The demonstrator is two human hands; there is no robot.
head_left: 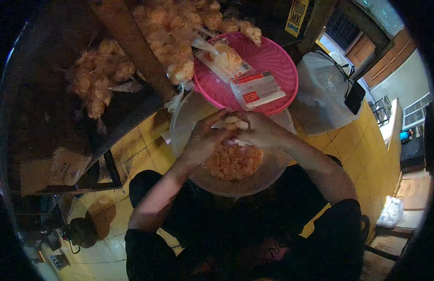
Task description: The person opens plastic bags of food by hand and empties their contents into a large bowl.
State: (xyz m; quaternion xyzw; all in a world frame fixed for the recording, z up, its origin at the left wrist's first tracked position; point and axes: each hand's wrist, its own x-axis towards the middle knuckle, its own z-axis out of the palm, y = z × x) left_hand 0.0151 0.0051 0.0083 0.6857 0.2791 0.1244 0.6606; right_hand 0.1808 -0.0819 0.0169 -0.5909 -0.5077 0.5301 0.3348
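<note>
1. I see the left hand bent around some pale, rounded pieces, its fingers grasping them from one side.
2. The right hand grasps the same pieces from the other side, so both hands meet there.
3. These pieces are above a wide, translucent tub, which stands before the seated person.
4. Inside the tub, at the bottom, lie many orange-brown pieces.
5. Beyond the hands, a round pink tray overlaps the far rim in my view; on it are a flat white-and-red packet and a clear packet with pale contents.
6. To the person's left, filled bags lie in a heap on a dark tabletop.
</note>
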